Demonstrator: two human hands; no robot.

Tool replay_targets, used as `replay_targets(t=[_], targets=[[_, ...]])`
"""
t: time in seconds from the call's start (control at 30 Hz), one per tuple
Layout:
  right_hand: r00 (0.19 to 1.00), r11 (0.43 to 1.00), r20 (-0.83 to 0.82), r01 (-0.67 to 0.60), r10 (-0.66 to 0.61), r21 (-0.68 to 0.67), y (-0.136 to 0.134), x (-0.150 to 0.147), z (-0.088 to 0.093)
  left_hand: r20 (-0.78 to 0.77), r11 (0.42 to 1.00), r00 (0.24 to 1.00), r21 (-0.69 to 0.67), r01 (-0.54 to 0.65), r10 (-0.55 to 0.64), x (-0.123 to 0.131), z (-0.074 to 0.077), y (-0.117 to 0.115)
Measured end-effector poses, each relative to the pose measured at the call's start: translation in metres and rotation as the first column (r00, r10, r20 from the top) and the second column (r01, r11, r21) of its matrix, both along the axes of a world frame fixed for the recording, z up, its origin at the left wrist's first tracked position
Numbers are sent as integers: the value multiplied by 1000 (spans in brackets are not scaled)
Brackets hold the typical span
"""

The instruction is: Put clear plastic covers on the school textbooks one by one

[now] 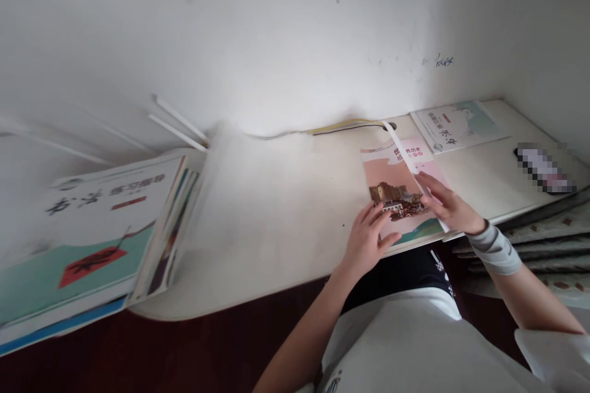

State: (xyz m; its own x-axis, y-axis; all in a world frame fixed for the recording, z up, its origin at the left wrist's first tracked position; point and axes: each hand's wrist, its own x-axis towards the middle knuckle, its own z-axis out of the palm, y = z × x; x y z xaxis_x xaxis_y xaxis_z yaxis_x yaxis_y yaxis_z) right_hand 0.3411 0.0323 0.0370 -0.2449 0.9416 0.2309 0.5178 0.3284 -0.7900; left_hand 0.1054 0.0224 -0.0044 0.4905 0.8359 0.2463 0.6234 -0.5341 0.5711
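A book (385,172) with a salmon-pink cover, a castle picture and a green lower edge lies near the front edge of the white table. A narrow white strip (400,146) runs slantwise across it; right of the strip the cover looks paler. My left hand (369,236) rests on the lower left of the cover, fingers spread and thumb apart, holding nothing. At the book's right side my right hand (449,206), with a grey band at the wrist, has thumb and fingers closed on the strip. Its palm side is hidden.
A white-and-green booklet (461,126) lies at the back right, with a blurred-out phone-like object (546,169) nearer. A stack of books (101,227) stands at the left. Thin white rods (179,126) lean behind it. Patterned cushions (548,227) are at the right, below the table (276,215).
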Motion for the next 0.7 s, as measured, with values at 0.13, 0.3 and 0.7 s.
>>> replay_targets(t=[0.13,0.3,0.7], targets=[[999,997,23,-39,37,66,-5,-29,-9,386,944,922,-318,86,46,19,12,2],[999,989,23,41,-44,143,-7,-44,-21,447,843,881,-524,117,155,32,12,9],[996,982,36,69,-76,173,-5,-35,-44,-104,998,994,62,-17,24,-17,9,0]])
